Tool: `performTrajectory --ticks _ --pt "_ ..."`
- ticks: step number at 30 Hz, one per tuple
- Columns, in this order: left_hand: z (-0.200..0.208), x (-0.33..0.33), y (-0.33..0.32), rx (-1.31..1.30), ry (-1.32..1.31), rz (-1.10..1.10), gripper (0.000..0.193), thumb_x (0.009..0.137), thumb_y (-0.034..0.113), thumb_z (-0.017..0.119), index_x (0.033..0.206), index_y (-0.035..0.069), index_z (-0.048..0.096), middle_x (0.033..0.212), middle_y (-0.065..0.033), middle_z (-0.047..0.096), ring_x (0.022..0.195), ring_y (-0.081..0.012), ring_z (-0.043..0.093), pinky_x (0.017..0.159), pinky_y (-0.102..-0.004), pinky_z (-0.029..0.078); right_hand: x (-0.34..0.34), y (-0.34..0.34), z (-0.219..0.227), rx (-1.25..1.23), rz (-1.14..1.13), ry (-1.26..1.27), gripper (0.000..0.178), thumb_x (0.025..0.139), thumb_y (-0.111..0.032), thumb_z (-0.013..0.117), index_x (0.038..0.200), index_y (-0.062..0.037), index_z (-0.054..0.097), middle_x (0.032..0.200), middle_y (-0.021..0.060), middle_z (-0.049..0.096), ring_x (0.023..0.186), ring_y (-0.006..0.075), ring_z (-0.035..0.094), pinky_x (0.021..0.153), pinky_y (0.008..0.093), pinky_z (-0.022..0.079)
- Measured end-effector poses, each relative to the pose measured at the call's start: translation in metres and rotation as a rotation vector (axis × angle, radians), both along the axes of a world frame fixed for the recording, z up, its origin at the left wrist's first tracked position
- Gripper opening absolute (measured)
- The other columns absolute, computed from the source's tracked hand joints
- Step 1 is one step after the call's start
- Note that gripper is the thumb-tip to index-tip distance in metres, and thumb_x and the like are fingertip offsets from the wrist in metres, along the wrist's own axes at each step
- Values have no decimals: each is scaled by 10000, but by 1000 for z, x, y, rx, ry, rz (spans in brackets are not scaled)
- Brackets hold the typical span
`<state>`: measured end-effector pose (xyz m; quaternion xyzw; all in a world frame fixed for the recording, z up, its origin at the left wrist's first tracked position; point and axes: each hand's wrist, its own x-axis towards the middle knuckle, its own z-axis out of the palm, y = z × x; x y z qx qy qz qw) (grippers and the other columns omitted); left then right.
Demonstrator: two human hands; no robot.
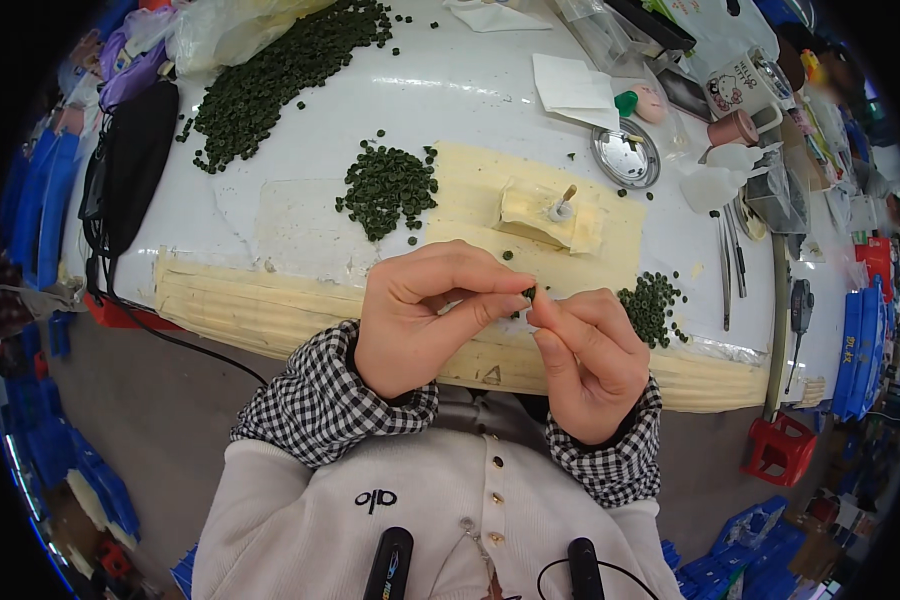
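Observation:
My left hand pinches a small dark green ring-like piece between thumb and forefinger, just over the table's near edge. My right hand meets it there, its thumb and fingertips pressed together at the piece; whether it grips the piece or something finer is too small to tell. Beyond the hands, a taped block with a short upright peg stands on a yellow tape-covered patch. A pile of similar green pieces lies left of the patch, and a smaller pile lies right of my right hand.
A large heap of green pieces spreads at the far left beside a black pouch. On the right are a round metal dish, tweezers, a white mug and a clear box. Yellow padding lines the near edge.

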<state>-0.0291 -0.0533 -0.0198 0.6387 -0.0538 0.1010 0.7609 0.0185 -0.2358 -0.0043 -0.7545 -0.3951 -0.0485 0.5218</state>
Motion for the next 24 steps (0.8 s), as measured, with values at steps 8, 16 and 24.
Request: performTrajectory --ticks 8,16,24 --pt "4 -2 -4 -223 113 -14 177 855 -70 636 1031 -63 652 965 -112 667 918 -158 657 828 -261 542 1 1 1 14 0 -1 356 775 54 687 1128 7 674 853 76 632 712 192 560 655 277 458" --pt "1 -2 -2 -177 65 -30 174 853 -67 644 1027 -65 649 976 -117 666 911 -155 659 826 -258 545 0 1 -1 17 -1 -13 354 781 51 685 1132 9 671 857 77 630 711 191 559 653 275 458" --pt "0 -2 -2 -151 72 22 167 850 -77 642 1016 -62 651 965 -122 660 886 -156 654 800 -254 539 4 -2 6 -11 -147 -24 327 775 50 695 1099 7 678 869 100 629 745 207 587 652 277 470"
